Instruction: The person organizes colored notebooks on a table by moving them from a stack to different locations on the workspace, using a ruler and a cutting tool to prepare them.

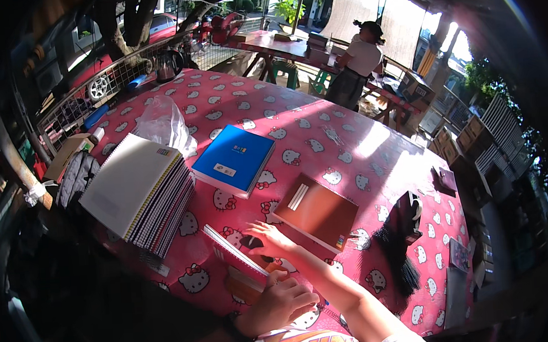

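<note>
A thin spiral notebook (236, 253) with a pinkish edge is tilted up on its side near the front of the table. My left hand (283, 298), fingers curled, grips its near end. My right hand (269, 239) is just past the notebook, fingers spread and holding nothing I can see. Something dark, possibly a shadow, shows under the right fingers. Beneath the notebook lies a brown-orange piece (246, 284), partly hidden. To the right is a brown-covered notebook (317, 212). Farther back are a blue notebook stack (235, 157) and a tall pile of white-covered spiral notebooks (133, 183).
A pink patterned cloth covers the table (348, 147). A crumpled clear plastic bag (166, 124) lies behind the pile. At the right stand a black holder (407, 216) and a dark brush-like thing (397, 260). Beyond, a person (361, 59) stands by another table (279, 48).
</note>
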`<state>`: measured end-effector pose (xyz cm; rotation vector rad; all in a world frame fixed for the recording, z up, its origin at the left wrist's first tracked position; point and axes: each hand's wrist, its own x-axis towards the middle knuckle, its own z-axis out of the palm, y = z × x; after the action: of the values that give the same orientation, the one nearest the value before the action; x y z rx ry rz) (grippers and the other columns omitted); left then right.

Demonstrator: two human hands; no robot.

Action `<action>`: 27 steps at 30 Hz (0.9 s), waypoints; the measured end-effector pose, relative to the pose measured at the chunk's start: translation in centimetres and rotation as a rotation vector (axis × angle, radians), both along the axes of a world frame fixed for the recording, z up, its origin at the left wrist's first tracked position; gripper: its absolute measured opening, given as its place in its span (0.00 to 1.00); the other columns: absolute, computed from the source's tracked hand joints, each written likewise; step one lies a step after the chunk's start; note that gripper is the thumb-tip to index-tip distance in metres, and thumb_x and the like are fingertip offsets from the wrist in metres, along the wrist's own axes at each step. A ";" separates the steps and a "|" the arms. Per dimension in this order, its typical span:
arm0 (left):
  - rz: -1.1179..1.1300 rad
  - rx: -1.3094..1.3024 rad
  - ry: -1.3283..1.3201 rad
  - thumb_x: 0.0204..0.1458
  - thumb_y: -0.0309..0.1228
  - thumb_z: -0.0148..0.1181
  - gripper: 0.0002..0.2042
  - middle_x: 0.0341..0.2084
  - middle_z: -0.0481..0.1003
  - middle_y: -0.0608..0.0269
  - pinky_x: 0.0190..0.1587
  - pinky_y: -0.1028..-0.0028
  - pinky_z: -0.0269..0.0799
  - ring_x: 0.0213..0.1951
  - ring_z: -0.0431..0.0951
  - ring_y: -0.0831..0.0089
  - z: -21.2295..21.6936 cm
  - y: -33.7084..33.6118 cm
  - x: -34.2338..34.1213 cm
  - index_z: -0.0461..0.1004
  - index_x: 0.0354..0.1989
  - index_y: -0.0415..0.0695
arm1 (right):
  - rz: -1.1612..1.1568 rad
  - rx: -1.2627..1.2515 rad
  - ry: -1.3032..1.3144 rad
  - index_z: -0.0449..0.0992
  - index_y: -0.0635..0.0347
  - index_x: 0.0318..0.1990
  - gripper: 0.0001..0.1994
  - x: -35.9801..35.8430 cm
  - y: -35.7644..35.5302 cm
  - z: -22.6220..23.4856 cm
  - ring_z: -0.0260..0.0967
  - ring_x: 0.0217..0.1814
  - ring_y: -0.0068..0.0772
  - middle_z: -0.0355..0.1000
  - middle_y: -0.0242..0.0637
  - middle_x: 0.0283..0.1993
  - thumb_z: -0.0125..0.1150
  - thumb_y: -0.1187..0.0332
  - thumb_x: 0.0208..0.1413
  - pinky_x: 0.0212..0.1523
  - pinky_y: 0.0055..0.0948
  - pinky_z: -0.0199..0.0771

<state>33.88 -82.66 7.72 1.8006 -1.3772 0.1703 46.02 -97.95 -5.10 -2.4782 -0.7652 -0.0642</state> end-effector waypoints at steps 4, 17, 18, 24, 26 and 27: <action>0.026 0.029 -0.010 0.44 0.35 0.61 0.08 0.27 0.72 0.77 0.47 0.66 0.54 0.33 0.71 0.78 -0.6 0.1 -0.5 0.72 0.33 0.53 | -0.210 -0.105 0.015 0.71 0.52 0.42 0.16 -0.5 -0.9 -0.8 0.63 0.49 0.43 0.69 0.36 0.41 0.63 0.65 0.42 0.47 0.40 0.66; 0.126 0.029 -0.138 0.45 0.37 0.60 0.08 0.28 0.71 0.73 0.48 0.66 0.55 0.34 0.71 0.75 -1.8 -0.6 -0.3 0.70 0.31 0.52 | -0.624 -0.020 0.012 0.71 0.52 0.46 0.26 -11.8 -6.1 -0.9 0.53 0.60 0.55 0.55 0.51 0.60 0.68 0.54 0.37 0.56 0.43 0.60; 0.141 0.046 -0.156 0.44 0.38 0.60 0.09 0.28 0.71 0.73 0.48 0.66 0.55 0.35 0.71 0.75 -1.6 -0.5 -0.2 0.70 0.31 0.52 | -0.627 -0.010 0.008 0.71 0.52 0.46 0.26 -11.7 -5.9 -0.8 0.53 0.60 0.55 0.55 0.51 0.60 0.68 0.54 0.37 0.56 0.43 0.60; 0.089 0.046 -0.126 0.45 0.37 0.60 0.08 0.27 0.70 0.72 0.48 0.66 0.55 0.36 0.71 0.75 -1.2 0.0 -0.1 0.70 0.31 0.51 | -0.708 -0.191 0.146 0.65 0.52 0.52 0.36 -11.2 -4.3 0.2 0.49 0.62 0.57 0.50 0.56 0.62 0.67 0.45 0.34 0.58 0.50 0.53; 0.084 0.064 -0.100 0.45 0.36 0.60 0.08 0.27 0.70 0.72 0.48 0.66 0.55 0.36 0.71 0.74 -1.7 -0.2 -0.3 0.70 0.31 0.51 | -0.737 -0.169 0.173 0.64 0.53 0.52 0.37 -11.1 -3.6 0.1 0.49 0.62 0.58 0.49 0.59 0.62 0.66 0.44 0.35 0.57 0.52 0.53; 0.090 0.085 -0.097 0.45 0.36 0.60 0.08 0.27 0.70 0.72 0.49 0.66 0.54 0.37 0.71 0.74 -1.6 -0.1 -0.2 0.70 0.31 0.51 | -0.783 -0.188 0.167 0.64 0.53 0.52 0.36 -10.8 -2.7 0.4 0.49 0.62 0.59 0.49 0.60 0.62 0.65 0.44 0.36 0.57 0.53 0.53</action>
<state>33.68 -82.72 6.10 1.9490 -1.3895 0.2529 35.17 -100.67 -4.72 -2.7662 0.3095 -0.0688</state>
